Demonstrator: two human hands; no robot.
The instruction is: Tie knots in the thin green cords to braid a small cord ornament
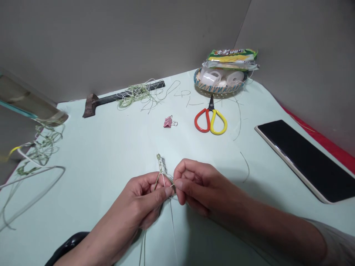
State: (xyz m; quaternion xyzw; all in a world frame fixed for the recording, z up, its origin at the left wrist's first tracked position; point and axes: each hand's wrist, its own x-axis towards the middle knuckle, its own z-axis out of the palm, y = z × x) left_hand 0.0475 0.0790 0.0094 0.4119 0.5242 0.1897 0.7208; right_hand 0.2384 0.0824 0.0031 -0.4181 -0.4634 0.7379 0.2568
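Note:
Near the front of the table, a short braided cord (159, 163) in green and white points away from me, with loose strands at its near end. My left hand (146, 197) pinches those strands between thumb and forefinger. Close against it, my right hand (194, 183) is closed, its thumb and forefinger pinching a thin strand beside the left fingertips. Several long green and white strands hang from under the left hand toward the table's front edge. Which strand each finger grips is partly hidden.
Scissors (211, 117) with red and yellow handles lie beyond my hands, beside a pink binder clip (168, 122). Farther back are a hammer (111, 98) under tangled cord (134, 95) and a basket (219, 88) of spools. A phone (307, 159) lies right; more cord (46, 144) hangs left.

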